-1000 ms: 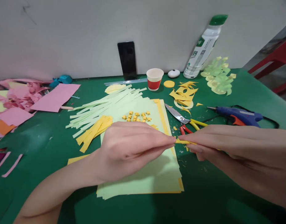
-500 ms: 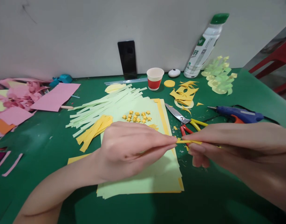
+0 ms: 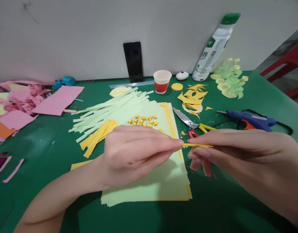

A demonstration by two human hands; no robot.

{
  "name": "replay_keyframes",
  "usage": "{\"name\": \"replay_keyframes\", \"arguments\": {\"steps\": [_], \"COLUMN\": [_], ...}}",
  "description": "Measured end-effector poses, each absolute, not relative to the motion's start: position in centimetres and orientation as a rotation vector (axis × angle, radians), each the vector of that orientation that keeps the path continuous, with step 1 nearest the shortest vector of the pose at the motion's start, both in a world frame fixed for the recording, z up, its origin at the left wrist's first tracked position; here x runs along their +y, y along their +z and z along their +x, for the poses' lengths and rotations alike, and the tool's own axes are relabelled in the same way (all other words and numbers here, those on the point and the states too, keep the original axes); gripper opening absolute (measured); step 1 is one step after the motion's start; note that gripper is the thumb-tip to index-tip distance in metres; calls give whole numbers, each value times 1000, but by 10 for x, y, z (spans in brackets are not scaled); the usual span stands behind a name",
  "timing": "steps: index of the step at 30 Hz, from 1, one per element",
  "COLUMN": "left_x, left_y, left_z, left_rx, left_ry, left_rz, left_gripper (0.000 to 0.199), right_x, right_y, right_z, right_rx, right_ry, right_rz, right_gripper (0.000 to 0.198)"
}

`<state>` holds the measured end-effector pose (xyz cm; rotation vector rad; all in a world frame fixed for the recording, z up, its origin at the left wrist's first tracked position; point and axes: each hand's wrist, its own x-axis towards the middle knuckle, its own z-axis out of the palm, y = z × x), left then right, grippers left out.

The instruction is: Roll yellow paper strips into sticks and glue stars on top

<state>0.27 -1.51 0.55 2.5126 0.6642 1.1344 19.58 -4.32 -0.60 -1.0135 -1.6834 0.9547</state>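
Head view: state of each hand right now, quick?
Left hand: closed, pinching a yellow paper strip.
Right hand: closed, pinching the same yellow paper strip.

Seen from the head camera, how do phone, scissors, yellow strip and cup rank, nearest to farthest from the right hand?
From the right hand:
1. Yellow strip, pinched in it
2. Scissors, just beyond
3. Cup, farther back left
4. Phone, farthest back left

A pale grey wall (image 3: 90, 38) lines the far edge of the green table (image 3: 268, 100); a red chair (image 3: 297, 57) stands beyond its far right corner
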Motion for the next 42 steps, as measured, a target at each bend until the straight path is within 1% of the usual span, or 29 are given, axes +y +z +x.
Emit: {"name": "replay_keyframes", "arguments": {"steps": [3, 8, 12, 14, 18, 22, 25, 26, 29, 31, 33, 36, 42], "left_x": [-15, -14, -14, -15, -16, -13, -10, -10, -10, -10, -10, -10, -11], "left_y": [4, 4, 5, 6, 7, 4, 3, 3, 5, 7, 8, 7, 7], "left_z": [2, 2, 3, 3, 2, -1, -2, -2, -2, -2, -3, -4, -4], "left_rx": [650, 624, 630, 639, 803, 951, 951, 943, 924, 925, 926, 918, 908], "left_ry": [1152, 1164, 1166, 1151, 1166, 1306, 1255, 1220, 1169, 1171, 1172, 1154, 1166], "left_rz": [2496, 2481, 2470, 2475, 2496, 2355, 2163, 2117, 2090, 2112, 2105, 2066, 1977], "left_gripper": [14, 18, 9, 8, 12, 6, 20, 21, 4, 16, 20, 17, 10], "right_x": [-44, -44, -42, -42, -44, -42, -39, -39, -39, -39, -39, -39, -36], "right_y": [-5, -3, -3, -4, -9, -11, -9, -8, -6, -6, -5, -4, -7], "right_z": [198, 200, 198, 198, 203, 209, 210, 210, 211, 212, 213, 214, 213], "right_rx": [-1697, -1637, -1568, -1552, -1458, -1323, -1331, -1330, -1324, -1322, -1324, -1329, -1383], "right_ry": [954, 1016, 1114, 1129, 1033, 937, 871, 852, 805, 764, 750, 760, 763], "right_rz": [-1022, -1051, -1043, -1040, -1145, -1249, -1224, -1225, -1249, -1255, -1288, -1327, -1251], "right_gripper": [31, 23, 19, 17, 15, 13, 7, 7, 12, 13, 13, 14, 9]}}
